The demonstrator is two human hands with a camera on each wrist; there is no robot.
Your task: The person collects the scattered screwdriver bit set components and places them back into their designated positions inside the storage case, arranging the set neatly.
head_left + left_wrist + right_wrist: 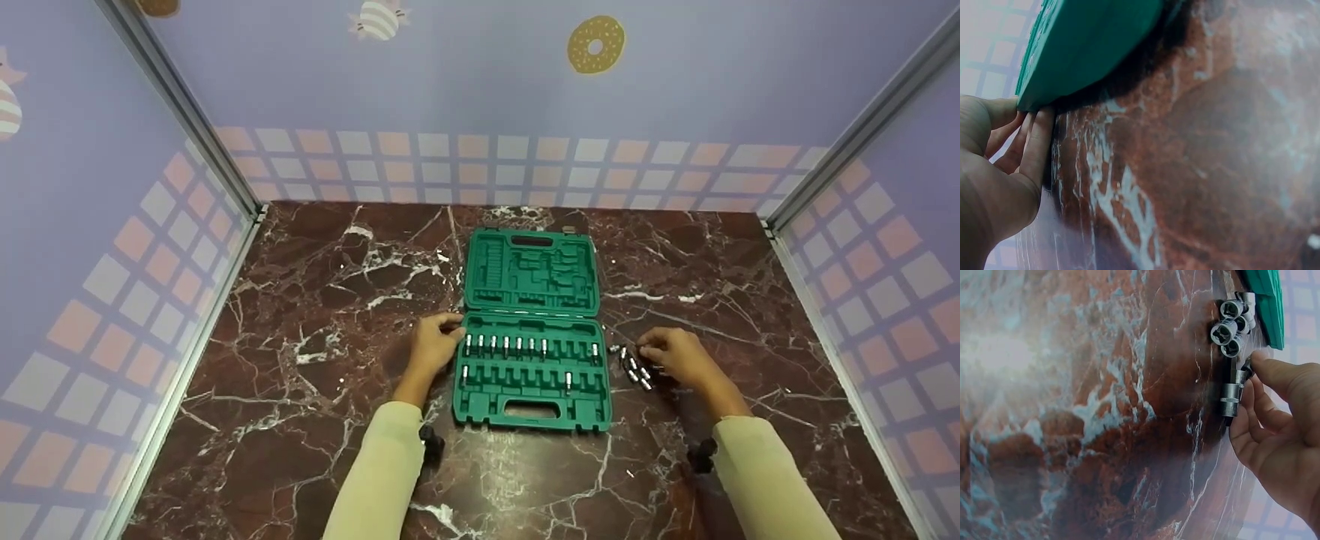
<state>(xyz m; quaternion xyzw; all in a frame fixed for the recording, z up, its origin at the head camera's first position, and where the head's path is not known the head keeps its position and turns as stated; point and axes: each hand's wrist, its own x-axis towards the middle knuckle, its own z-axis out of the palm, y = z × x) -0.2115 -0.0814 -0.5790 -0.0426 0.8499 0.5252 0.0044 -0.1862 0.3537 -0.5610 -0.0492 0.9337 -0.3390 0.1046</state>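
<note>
The left hand (pixel 435 345) rests at the left edge of the green case (pixel 474 406), which lies opened flat on the marble table (pixel 315 285); its thumb and almost straight fingers touch the side wall, spread a little from each other and not curled round it. The left forearm, in a pale sleeve (pixel 379 472), comes from below and leans toward the case. The right hand (pixel 679 356) is on the other side, its wrist bent inward and its fingers curved; thumb and forefinger pinch a small socket (pixel 1247 370). Just beside these fingertips, a group of loose sockets (pixel 635 369) lies on the table, near the right edge of the case. Inside the case, eight seated sockets (pixel 506 345) stand in the upper row and two in the lower.
</note>
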